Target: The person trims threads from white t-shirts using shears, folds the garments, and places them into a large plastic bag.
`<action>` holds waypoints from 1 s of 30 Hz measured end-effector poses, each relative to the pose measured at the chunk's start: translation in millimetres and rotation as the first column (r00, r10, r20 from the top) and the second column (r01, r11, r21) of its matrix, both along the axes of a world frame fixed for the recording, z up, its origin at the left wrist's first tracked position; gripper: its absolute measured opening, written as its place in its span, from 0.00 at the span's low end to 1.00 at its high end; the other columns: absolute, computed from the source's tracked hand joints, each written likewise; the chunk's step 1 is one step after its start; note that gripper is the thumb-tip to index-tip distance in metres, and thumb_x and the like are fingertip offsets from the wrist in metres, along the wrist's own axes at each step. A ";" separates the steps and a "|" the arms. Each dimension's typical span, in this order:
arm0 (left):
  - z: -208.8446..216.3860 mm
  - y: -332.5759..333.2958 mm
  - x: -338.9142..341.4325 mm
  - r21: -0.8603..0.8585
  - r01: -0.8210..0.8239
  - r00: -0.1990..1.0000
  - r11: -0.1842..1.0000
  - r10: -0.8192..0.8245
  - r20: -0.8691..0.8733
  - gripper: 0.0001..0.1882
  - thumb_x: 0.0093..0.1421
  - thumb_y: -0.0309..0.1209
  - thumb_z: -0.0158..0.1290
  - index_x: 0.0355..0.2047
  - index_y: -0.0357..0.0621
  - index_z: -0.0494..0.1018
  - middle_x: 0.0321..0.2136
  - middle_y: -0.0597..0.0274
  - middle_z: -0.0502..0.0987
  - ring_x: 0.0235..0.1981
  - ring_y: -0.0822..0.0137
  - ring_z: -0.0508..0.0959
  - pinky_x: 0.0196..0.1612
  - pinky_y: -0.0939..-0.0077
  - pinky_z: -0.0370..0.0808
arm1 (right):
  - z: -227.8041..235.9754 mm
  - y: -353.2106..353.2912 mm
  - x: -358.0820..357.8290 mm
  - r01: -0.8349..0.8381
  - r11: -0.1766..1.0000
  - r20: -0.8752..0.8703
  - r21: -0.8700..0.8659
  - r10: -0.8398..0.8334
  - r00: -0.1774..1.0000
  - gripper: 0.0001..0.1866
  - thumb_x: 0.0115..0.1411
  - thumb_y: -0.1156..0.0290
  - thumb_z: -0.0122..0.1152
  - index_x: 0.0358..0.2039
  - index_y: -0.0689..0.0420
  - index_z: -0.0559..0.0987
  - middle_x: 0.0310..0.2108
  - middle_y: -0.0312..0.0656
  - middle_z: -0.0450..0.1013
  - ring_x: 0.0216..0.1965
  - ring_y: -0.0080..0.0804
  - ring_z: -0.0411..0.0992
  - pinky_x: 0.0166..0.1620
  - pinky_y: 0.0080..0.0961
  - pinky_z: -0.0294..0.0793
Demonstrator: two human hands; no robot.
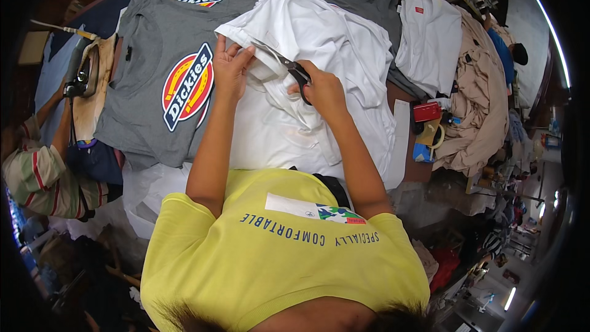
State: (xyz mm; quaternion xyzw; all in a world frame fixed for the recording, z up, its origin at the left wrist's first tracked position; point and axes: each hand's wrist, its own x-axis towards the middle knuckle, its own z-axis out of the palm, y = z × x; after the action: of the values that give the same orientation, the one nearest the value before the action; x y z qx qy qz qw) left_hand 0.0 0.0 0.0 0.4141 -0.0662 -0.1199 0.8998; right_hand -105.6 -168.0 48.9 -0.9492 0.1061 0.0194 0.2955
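My left hand [231, 69] pinches the hemmed edge of a white garment [344, 43], lifting that edge off the pile beneath. In my right hand [324, 92] is a pair of scissors [297, 74] with black handles. Their blades point up and left, close to the edge near my left fingers; I cannot tell whether they touch the cloth. More white fabric lies bunched under both hands and spreads toward my body. Grey T-shirts [144, 95] with a colourful printed logo lie stacked to the left and behind the white cloth.
A folded white shirt [428, 43] and heaped beige garments [479, 98] lie at the right, with a red box [427, 111] and a tape roll [437, 137] nearby. At the left, another person's arm [52, 104] reaches to an iron [83, 77]. Other people work farther right.
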 end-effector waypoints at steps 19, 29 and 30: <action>5.3 -2.5 8.1 -0.051 -0.014 0.999 0.999 0.012 -0.032 0.31 0.52 0.14 0.51 0.56 0.40 0.55 0.44 0.56 0.73 0.41 0.69 0.76 0.44 0.77 0.74 | -4.3 4.7 11.4 0.000 1.000 0.237 0.005 -0.001 0.972 0.33 0.35 0.56 0.72 0.43 0.54 0.72 0.21 0.43 0.72 0.23 0.40 0.72 0.27 0.31 0.68; 5.5 -4.3 5.8 -0.011 0.006 1.000 1.000 -0.006 0.008 0.31 0.51 0.16 0.53 0.56 0.41 0.57 0.42 0.58 0.74 0.39 0.72 0.75 0.40 0.80 0.74 | 7.4 12.4 21.5 -0.014 0.998 0.233 -0.053 0.026 0.972 0.31 0.36 0.60 0.72 0.43 0.54 0.72 0.18 0.41 0.71 0.19 0.35 0.70 0.25 0.27 0.67; 5.7 -4.6 5.7 -0.015 0.000 1.000 1.000 0.000 -0.001 0.31 0.52 0.16 0.53 0.55 0.41 0.57 0.42 0.58 0.74 0.39 0.71 0.76 0.40 0.80 0.74 | 5.3 11.2 21.1 -0.016 1.000 0.230 -0.024 0.021 0.973 0.29 0.38 0.63 0.71 0.43 0.54 0.73 0.17 0.41 0.71 0.19 0.35 0.70 0.25 0.26 0.67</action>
State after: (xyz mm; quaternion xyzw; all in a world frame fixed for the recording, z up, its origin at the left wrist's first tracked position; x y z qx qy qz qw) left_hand 5.7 -4.6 5.7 0.4075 -0.0664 -0.1196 0.9029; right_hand -84.5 -156.8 54.2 -0.9492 0.0628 -0.0891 0.2952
